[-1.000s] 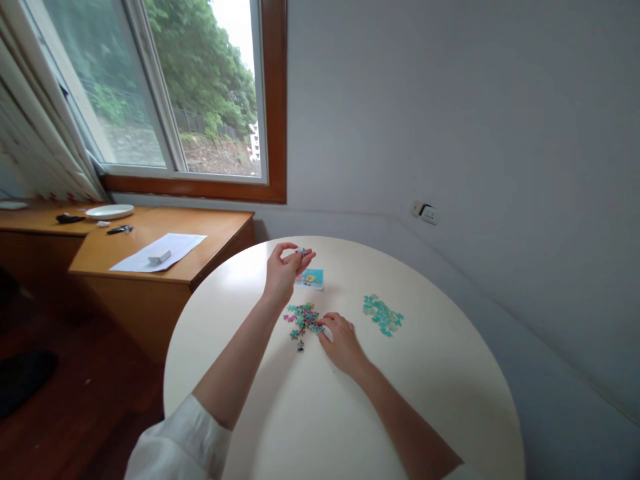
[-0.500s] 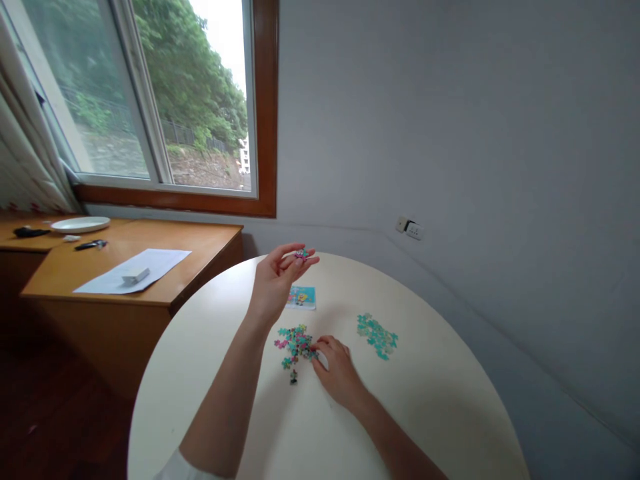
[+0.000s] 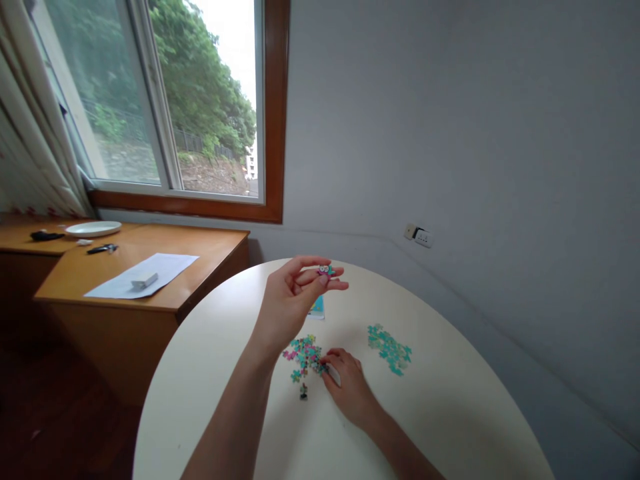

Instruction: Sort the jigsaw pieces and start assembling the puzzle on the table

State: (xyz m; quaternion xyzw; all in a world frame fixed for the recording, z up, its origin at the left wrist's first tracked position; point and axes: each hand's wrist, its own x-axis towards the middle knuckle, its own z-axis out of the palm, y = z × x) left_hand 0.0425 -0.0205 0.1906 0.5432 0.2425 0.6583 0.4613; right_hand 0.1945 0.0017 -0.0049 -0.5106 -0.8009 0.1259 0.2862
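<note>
Raised over the far part of the round table, my left hand (image 3: 295, 293) pinches a pink and teal jigsaw puzzle piece (image 3: 326, 271) with an eye-like print between thumb and fingers. Below it lies a loose pile of multicoloured puzzle pieces (image 3: 306, 353). At the pile's right edge rests my right hand (image 3: 350, 387), its fingertips touching pieces there and a gap between thumb and forefinger. One dark-printed piece (image 3: 303, 392) lies just in front of the pile. A blue picture card (image 3: 317, 308) is partly hidden behind my left hand.
A separate group of teal puzzle pieces (image 3: 390, 349) lies to the right on the white round table (image 3: 450, 413). Left of it stands a wooden desk (image 3: 210, 250) with a paper sheet (image 3: 173, 268), a small white box (image 3: 145, 280) and a white plate (image 3: 94, 229). The wall holds a socket (image 3: 423, 238).
My left hand has come a little nearer and to the right with its piece, now covering more of the card. My right hand stays by the pile. The view has shifted slightly.
</note>
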